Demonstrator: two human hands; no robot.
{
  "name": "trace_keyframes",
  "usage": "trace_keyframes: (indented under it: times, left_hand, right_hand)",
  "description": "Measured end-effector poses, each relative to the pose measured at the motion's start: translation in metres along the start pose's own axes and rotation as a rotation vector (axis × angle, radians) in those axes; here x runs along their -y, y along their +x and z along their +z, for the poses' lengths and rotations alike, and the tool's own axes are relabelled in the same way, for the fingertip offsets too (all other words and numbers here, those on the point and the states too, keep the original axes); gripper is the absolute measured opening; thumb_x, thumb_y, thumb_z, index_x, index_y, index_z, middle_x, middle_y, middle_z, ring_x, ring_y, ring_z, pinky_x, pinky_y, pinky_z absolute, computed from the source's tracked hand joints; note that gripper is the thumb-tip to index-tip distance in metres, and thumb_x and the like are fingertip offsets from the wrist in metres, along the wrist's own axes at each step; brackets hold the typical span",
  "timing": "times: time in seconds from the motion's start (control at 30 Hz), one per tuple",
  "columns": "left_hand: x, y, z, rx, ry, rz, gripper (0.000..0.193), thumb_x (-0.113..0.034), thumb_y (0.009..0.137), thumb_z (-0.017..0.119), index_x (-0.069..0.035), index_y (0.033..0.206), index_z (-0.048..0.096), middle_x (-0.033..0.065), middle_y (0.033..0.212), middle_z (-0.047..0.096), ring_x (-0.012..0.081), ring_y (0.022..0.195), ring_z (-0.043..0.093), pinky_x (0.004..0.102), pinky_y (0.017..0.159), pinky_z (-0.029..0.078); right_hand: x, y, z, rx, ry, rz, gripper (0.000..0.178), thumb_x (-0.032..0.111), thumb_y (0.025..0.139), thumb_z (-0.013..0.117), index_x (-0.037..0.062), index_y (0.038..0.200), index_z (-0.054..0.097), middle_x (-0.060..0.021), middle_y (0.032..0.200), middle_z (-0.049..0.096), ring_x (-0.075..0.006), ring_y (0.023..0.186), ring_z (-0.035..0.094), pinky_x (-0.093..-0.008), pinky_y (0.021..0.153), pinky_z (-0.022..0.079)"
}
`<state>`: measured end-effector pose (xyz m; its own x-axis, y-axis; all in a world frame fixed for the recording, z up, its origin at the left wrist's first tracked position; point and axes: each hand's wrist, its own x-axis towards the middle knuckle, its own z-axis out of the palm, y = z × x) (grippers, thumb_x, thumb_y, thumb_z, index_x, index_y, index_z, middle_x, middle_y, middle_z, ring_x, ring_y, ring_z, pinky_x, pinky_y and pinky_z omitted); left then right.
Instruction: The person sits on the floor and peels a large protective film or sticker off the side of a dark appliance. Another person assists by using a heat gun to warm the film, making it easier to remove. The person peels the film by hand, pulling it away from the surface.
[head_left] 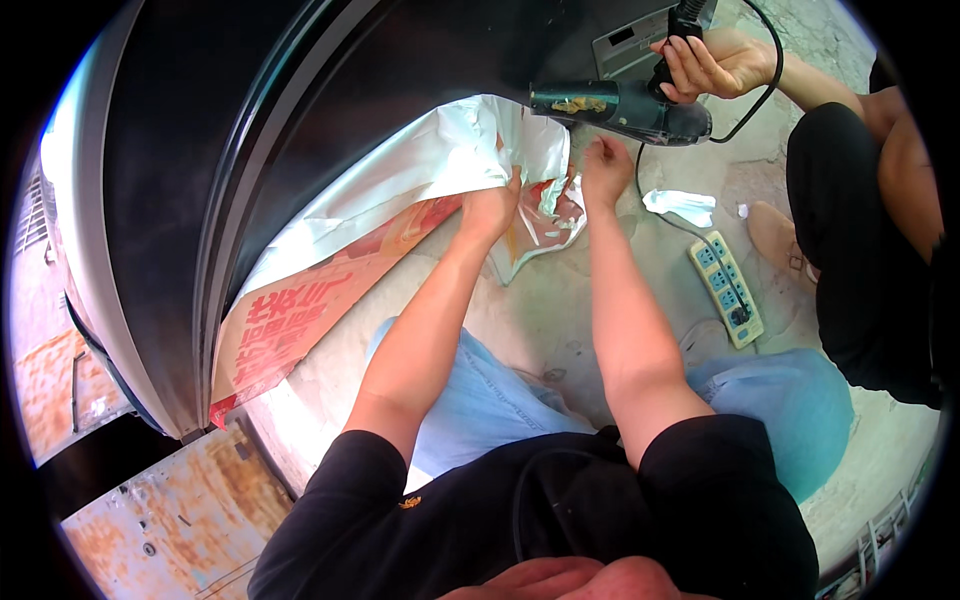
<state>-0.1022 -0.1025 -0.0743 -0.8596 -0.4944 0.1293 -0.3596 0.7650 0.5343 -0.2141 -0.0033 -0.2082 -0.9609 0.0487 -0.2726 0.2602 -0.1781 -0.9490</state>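
Note:
My left hand [488, 212] grips the lower edge of a white-backed adhesive film [405, 165], its thumb showing and the other fingers partly hidden. The film lies along the lower part of a large black panel [420, 65], and its red-and-orange printed side [300, 310] is folded down below. My right hand [607, 172] is closed just right of the film's end; what it pinches, if anything, does not show. Right above it, a co-worker's hand [715, 65] holds a black hair dryer [625, 108], its nozzle pointing left at the film and panel.
A power strip [725, 290] with a plug in it lies on the stone floor at right, near the co-worker's shoe [778, 240]. Crumpled white paper [682, 206] lies above it. The dryer's black cord [775, 75] loops at upper right. Rusty metal sheet [180, 515] is at lower left.

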Motion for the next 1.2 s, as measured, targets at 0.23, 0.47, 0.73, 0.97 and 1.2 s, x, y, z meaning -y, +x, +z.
trace_keyframes:
  times: [0.23,0.47,0.73,0.97,1.2]
  left_hand:
    - [0.018,-0.004,0.003,0.068,-0.089,-0.093,0.062,-0.022,0.092,0.067,0.003,0.143,0.042,0.0284,0.138,0.052,0.0455,0.125,0.050,0.0444,0.106,0.039]
    - [0.012,-0.007,-0.003,0.176,-0.100,-0.180,0.064,-0.029,0.095,0.065,0.004,0.144,0.041,0.0290,0.141,0.050,0.0444,0.128,0.049,0.0431,0.107,0.039]
    - [0.016,-0.007,0.003,0.096,-0.059,-0.110,0.063,-0.026,0.095,0.065,0.006,0.144,0.041,0.0285,0.141,0.050,0.0447,0.130,0.047,0.0432,0.109,0.037]
    - [0.016,-0.005,0.007,0.119,-0.014,-0.096,0.059,-0.031,0.097,0.062,0.008,0.138,0.045,0.0312,0.134,0.054,0.0457,0.123,0.051,0.0436,0.106,0.039]
    - [0.017,-0.008,0.001,0.080,-0.012,-0.117,0.059,-0.026,0.096,0.064,0.007,0.140,0.043,0.0298,0.137,0.052,0.0456,0.126,0.050,0.0442,0.107,0.038]
  right_hand:
    - [-0.005,-0.002,0.044,0.137,0.585,0.601,0.011,0.004,0.092,0.067,-0.0046,0.098,0.067,-0.0100,0.082,0.068,-0.0168,0.070,0.066,-0.0266,0.059,0.053]
    - [0.000,0.020,0.054,0.253,0.583,0.614,0.005,0.004,0.093,0.067,0.0002,0.096,0.065,-0.0084,0.084,0.066,-0.0144,0.069,0.061,-0.0258,0.057,0.050]
    - [-0.005,0.026,0.060,0.297,0.829,0.885,0.005,0.006,0.096,0.065,0.0036,0.093,0.061,-0.0021,0.078,0.055,-0.0117,0.064,0.048,-0.0232,0.054,0.042]
    - [-0.009,0.035,0.058,0.333,0.851,0.965,0.004,-0.001,0.095,0.061,0.0011,0.094,0.058,-0.0050,0.083,0.054,-0.0135,0.066,0.047,-0.0255,0.055,0.042]
    - [0.008,0.020,0.062,0.234,0.918,1.037,0.008,0.002,0.094,0.065,0.0023,0.090,0.058,-0.0040,0.080,0.055,-0.0134,0.068,0.051,-0.0233,0.055,0.045]
